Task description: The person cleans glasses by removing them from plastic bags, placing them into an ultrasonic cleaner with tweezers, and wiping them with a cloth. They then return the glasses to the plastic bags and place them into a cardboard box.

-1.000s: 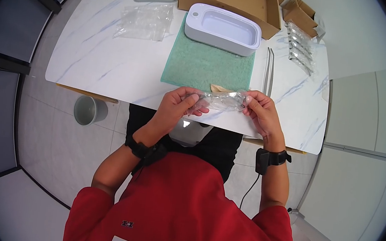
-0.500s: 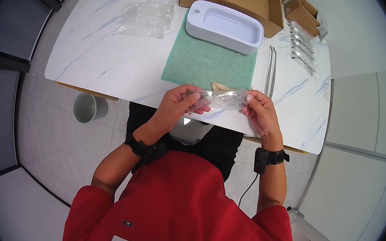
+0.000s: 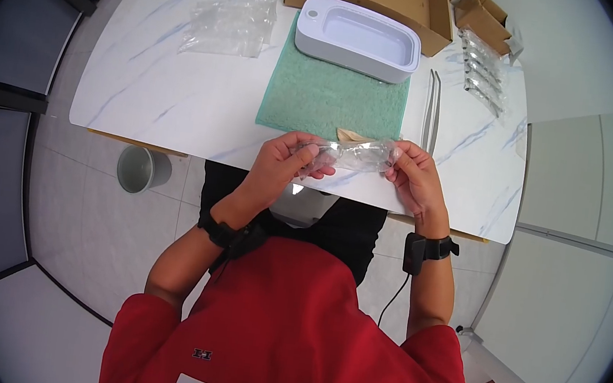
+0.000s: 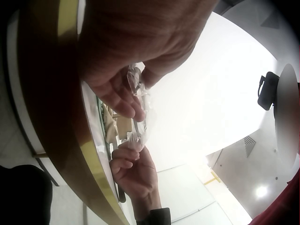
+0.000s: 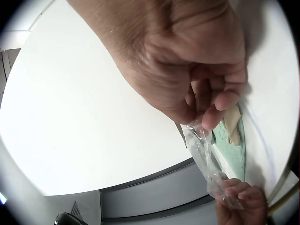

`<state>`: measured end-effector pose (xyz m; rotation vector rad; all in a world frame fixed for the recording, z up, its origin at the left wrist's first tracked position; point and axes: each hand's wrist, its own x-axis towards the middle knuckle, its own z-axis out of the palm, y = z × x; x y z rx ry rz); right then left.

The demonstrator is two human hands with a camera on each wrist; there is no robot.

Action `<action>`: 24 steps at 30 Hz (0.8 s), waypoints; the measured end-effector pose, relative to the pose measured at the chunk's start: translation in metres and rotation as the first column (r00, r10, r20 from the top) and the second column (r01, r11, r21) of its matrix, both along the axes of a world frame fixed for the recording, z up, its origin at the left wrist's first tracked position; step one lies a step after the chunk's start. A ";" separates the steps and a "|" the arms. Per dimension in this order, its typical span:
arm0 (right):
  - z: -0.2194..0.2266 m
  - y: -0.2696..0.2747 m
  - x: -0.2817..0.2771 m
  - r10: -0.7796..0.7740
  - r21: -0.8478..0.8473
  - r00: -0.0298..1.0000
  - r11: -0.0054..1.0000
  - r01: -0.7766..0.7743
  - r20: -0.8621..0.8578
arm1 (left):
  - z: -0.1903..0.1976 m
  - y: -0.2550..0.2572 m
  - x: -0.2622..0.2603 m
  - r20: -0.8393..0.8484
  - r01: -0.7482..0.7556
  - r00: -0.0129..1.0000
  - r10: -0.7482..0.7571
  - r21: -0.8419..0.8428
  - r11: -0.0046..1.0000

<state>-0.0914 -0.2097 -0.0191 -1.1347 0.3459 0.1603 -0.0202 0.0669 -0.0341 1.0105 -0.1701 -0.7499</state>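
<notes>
A clear plastic bag (image 3: pixel 362 155), with what look like glasses inside, is stretched between both hands above the table's front edge. The left hand (image 3: pixel 285 162) pinches its left end between thumb and fingers; the right hand (image 3: pixel 418 175) pinches the right end. In the left wrist view the bag (image 4: pixel 146 117) hangs from the left hand (image 4: pixel 140 51), the right hand (image 4: pixel 138 176) beyond it. In the right wrist view the right hand (image 5: pixel 187 61) grips one end of the crinkled bag (image 5: pixel 201 152), and the left hand (image 5: pixel 246 204) has the other.
Behind the hands lie a beige cloth (image 3: pixel 350 136) and a green towel (image 3: pixel 324 99), with a white basin-like device (image 3: pixel 355 65) on the towel. Tweezers (image 3: pixel 432 111) and bagged glasses (image 3: pixel 484 72) are at right, flat bags (image 3: pixel 230 28) at left, a cardboard box (image 3: pixel 435 25) behind.
Both hands keep their hold on the bag and have barely moved. The table and its objects have shifted slightly upward in the head view.
</notes>
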 end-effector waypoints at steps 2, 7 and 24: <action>0.000 0.000 0.000 -0.005 0.004 1.000 1.000 0.005 -0.001 | 0.000 0.000 0.000 0.000 0.001 1.000 -0.001 0.003 1.000; -0.002 -0.001 0.000 -0.008 0.007 1.000 1.000 0.008 0.000 | 0.002 0.000 0.000 0.013 0.000 1.000 0.000 0.001 1.000; -0.001 0.001 -0.001 -0.027 0.011 1.000 1.000 0.027 -0.002 | 0.000 0.000 0.000 0.018 0.003 1.000 -0.003 0.000 1.000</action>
